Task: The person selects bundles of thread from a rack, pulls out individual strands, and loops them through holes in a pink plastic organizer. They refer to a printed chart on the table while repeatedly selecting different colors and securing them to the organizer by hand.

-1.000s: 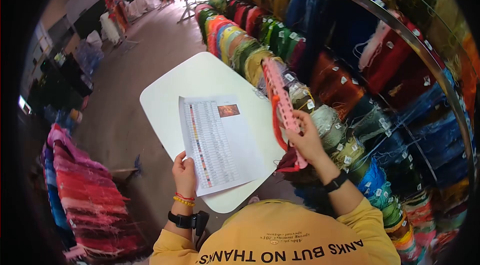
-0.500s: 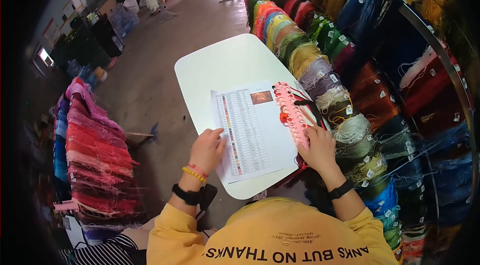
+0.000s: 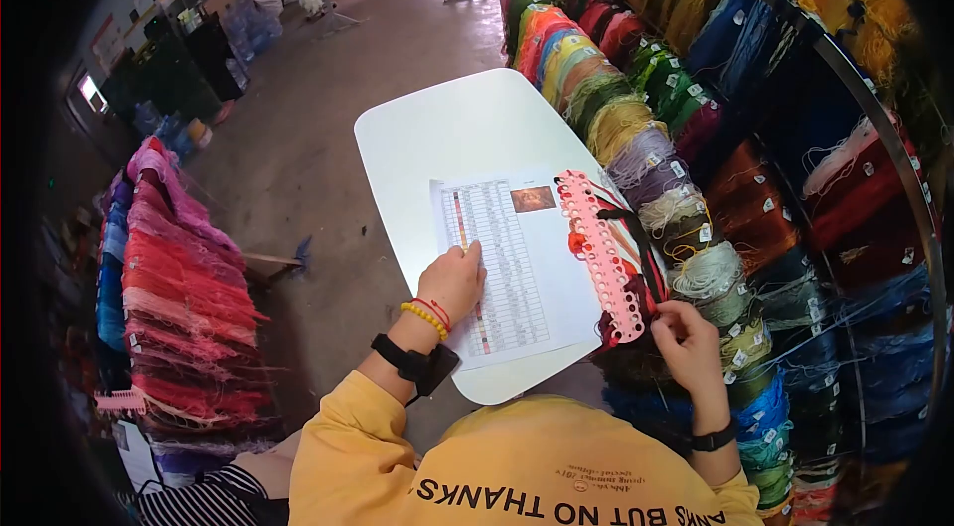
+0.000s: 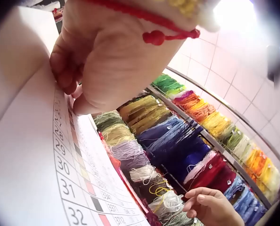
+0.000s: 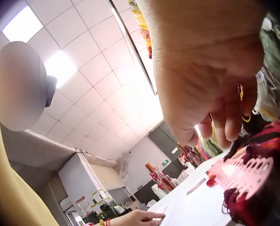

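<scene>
A printed colour chart (image 3: 507, 298), with numbered rows and a strip of small colour swatches, lies on a white tabletop (image 3: 437, 129). My left hand (image 3: 452, 283) rests over the chart, a fingertip at the swatch column; the left wrist view shows rows 30 to 32 below it. To the chart's right lies a pink perforated thread holder (image 3: 601, 258), with red, black and dark maroon thread through its holes. My right hand (image 3: 688, 347) is just right of the holder's near end, fingers loosely bent, holding nothing; the right wrist view has it above the holder (image 5: 243, 174).
Along the right, racks carry many tagged thread hanks (image 3: 636, 129), close against the table's edge. Another rack of pink and red hanks (image 3: 189, 288) stands at the left, with a small pink holder (image 3: 121, 402) at its lower end. Grey floor (image 3: 298, 129) lies between.
The pink holder, earlier held up in my right hand, now lies on the chart's right side, released. My left hand has gone from gripping the paper's edge to the swatch column.
</scene>
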Demonstrator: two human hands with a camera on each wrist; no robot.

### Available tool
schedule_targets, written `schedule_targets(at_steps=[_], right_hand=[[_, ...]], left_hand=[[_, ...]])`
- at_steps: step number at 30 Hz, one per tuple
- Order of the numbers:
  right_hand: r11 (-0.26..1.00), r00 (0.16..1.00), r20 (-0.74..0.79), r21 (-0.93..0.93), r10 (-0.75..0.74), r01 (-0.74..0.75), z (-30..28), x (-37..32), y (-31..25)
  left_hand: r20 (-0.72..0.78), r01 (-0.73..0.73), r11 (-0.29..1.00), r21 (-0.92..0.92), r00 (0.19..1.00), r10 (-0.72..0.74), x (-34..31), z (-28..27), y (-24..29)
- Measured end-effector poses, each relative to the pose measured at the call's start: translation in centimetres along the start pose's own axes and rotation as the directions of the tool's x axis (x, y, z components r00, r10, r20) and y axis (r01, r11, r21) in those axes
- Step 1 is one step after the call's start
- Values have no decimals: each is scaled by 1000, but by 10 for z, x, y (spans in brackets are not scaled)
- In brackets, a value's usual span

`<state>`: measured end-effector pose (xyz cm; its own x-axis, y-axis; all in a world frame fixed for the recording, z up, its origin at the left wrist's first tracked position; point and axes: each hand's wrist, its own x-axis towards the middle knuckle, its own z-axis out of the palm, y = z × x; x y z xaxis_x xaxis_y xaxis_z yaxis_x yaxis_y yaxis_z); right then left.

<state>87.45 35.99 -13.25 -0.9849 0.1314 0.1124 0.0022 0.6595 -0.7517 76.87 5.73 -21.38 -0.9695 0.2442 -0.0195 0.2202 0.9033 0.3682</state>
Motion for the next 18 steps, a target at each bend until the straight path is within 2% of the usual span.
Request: schedule_targets(at_steps=[3, 5, 7, 9, 10, 11, 14, 15, 16, 17, 18], right_hand=[[997, 996, -63, 41, 63, -61, -34, -6, -12], [1000, 993, -117, 15, 17, -16, -67, -15, -9], [986, 972, -218, 159, 89, -54, -99, -26, -23], [982, 948, -313, 188, 62, -2, -136, -42, -25], [985, 946, -321, 173, 54, 3, -157, -52, -31], [989, 940, -342, 140, 8, 43, -173, -60, -42], [988, 870, -492, 112, -40, 108, -221, -91, -76], [982, 853, -519, 118, -64, 145, -240, -100, -86], [979, 815, -574, 107, -84, 176, -259, -109, -95], [971, 786, -608, 103, -110, 216, -277, -117, -105], [969, 744, -653, 69, -137, 239, -294, -128, -116]], left_hand=[[24, -6, 1000, -14, 1000, 7, 5, -2, -1], [10, -14, 1000, -27, 1000, 14, 4, 0, -2], [3, -13, 999, -33, 1000, 13, 4, 2, -1], [5, -23, 999, -33, 1000, 23, 7, 6, 1], [-44, -100, 990, -96, 994, 96, 7, 12, -7], [-37, -104, 990, -97, 994, 101, 7, 14, -11], [-211, -254, 947, -197, 954, 212, 15, 41, -27], [-102, -218, 941, -258, 975, 198, 12, 19, -13], [12, -135, 986, -94, 991, 136, 14, 19, -16], [-157, -251, 967, -39, 958, 242, 12, 28, -24], [29, -193, 975, 112, 981, 191, 11, 29, -34]])
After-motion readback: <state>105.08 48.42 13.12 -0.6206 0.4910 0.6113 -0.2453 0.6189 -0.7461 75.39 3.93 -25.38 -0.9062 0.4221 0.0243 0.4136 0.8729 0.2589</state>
